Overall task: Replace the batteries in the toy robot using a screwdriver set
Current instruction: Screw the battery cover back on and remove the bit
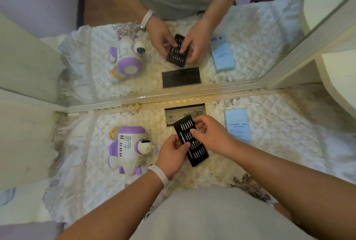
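A white and purple toy robot [127, 148] lies on its side on the quilted cloth, left of centre. Both hands hold a black screwdriver tray [198, 149] full of metal bits, tilted above the cloth. My left hand [171, 156] grips the tray's left edge, thumb on the long driver handle in it. My right hand [210, 133] reaches over the tray's upper part, thumb pressing among the bits. The tray's grey outer case [173, 116] lies behind it against the mirror.
A pale blue box [237, 124] lies on the cloth [269, 143] at the right. A mirror [250, 37] stands along the table's back edge and repeats the whole scene. A rounded white object [341, 95] sits at the far right.
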